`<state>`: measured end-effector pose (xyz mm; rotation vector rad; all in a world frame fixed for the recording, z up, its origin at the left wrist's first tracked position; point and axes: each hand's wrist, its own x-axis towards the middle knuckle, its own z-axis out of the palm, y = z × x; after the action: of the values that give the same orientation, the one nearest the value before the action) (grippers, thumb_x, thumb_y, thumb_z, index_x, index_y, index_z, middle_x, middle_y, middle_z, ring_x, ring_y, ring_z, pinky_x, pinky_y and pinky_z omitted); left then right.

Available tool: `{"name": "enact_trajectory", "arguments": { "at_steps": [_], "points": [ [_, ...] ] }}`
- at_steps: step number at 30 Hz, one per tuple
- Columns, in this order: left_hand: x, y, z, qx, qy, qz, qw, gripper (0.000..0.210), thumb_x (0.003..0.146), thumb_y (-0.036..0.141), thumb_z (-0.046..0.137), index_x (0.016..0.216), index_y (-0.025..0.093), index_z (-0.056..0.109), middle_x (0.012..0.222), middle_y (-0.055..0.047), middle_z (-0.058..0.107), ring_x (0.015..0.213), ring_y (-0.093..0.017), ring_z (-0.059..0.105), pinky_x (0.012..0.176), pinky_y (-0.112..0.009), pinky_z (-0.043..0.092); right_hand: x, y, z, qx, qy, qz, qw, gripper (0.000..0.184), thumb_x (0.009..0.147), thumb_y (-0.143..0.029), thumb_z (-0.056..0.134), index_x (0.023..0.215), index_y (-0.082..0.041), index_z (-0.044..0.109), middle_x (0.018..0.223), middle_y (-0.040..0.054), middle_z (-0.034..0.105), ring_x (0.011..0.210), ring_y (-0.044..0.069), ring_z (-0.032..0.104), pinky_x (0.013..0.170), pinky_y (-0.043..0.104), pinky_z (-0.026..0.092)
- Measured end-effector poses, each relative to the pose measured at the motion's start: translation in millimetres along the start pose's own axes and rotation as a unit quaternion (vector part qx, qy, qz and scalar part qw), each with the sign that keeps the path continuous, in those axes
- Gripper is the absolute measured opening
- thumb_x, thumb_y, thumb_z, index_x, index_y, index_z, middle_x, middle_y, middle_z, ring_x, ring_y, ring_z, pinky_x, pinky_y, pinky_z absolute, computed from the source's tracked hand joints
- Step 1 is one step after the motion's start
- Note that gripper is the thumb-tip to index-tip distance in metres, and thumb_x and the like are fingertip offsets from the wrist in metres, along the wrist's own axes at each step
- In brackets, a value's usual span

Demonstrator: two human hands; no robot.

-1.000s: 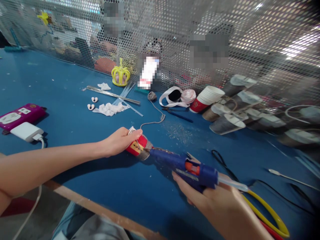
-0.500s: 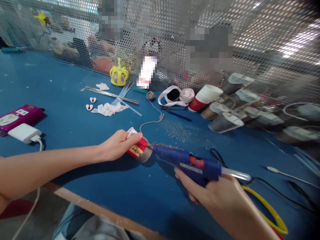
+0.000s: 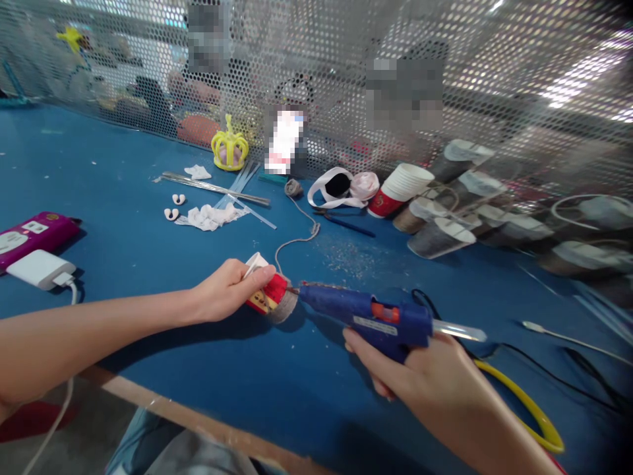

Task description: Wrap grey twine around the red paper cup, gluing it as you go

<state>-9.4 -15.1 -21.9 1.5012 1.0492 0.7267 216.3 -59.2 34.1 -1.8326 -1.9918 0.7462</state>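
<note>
My left hand (image 3: pixel 230 289) grips a red paper cup (image 3: pixel 264 298), tilted on its side with its white mouth towards the upper left. Grey cord (image 3: pixel 284 309) is wound around the cup's base end, and a loose strand (image 3: pixel 302 240) runs from it to a small ball of cord (image 3: pixel 293 189). My right hand (image 3: pixel 400 376) is wrapped round a blue hot glue gun (image 3: pixel 366 316). The gun's nozzle points left, at the cup's side beside the wound cord; I cannot tell whether it touches. A clear glue stick (image 3: pixel 459 330) sticks out of the gun's back.
Stacked paper cups (image 3: pixel 401 189) and several cord-wrapped cups (image 3: pixel 442 237) stand at the right. Blue-handled pliers (image 3: pixel 349 224), glue sticks (image 3: pixel 254 214) and a yellow crown (image 3: pixel 230 146) lie near the perforated metal screen (image 3: pixel 336 59). A purple power strip (image 3: pixel 37 237) with a white charger (image 3: pixel 42 268) is at left.
The whole view has shifted slightly, so things appear a little further left. Both hands keep their hold, and the nozzle stays at the cup's side.
</note>
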Motion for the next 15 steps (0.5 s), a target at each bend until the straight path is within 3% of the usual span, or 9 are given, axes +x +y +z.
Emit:
{"name": "enact_trajectory", "arguments": {
  "at_steps": [4, 10, 15],
  "points": [
    [0.1, -0.4, 0.4, -0.017, 0.002, 0.001, 1.000, 0.051, 0.083, 0.049, 0.036, 0.083, 0.010, 0.068, 0.072, -0.005, 0.067, 0.069, -0.017, 0.059, 0.060, -0.022, 0.045, -1.4, -4.0, 1.4, 0.031, -0.005, 0.011, 0.999, 0.016, 0.070, -0.037, 0.051, 0.061, -0.025, 0.053, 0.034, -0.0035, 0.053, 0.029, 0.016, 0.052, 0.029, 0.022, 0.041],
    [-0.4, 0.5, 1.4, -0.014, 0.005, 0.001, 1.000, 0.052, 0.083, 0.050, 0.036, 0.083, 0.009, 0.068, 0.073, -0.006, 0.067, 0.071, -0.018, 0.060, 0.061, -0.023, 0.046, -1.7, -0.2, 3.7, -0.012, 0.015, 0.004, 1.000, 0.028, 0.070, -0.042, 0.052, 0.049, -0.024, 0.049, 0.033, -0.0021, 0.052, 0.032, 0.016, 0.054, 0.034, 0.024, 0.043],
    [-1.0, -0.8, 0.5, -0.003, -0.007, 0.014, 1.000, 0.052, 0.084, 0.049, 0.035, 0.079, 0.008, 0.067, 0.076, -0.007, 0.067, 0.072, -0.018, 0.060, 0.065, -0.024, 0.047, -3.9, -5.0, 4.5, -0.003, 0.040, 0.015, 0.999, 0.021, 0.072, -0.039, 0.048, 0.058, -0.025, 0.056, 0.031, -0.0039, 0.049, 0.028, 0.014, 0.049, 0.029, 0.022, 0.039]
  ]
}}
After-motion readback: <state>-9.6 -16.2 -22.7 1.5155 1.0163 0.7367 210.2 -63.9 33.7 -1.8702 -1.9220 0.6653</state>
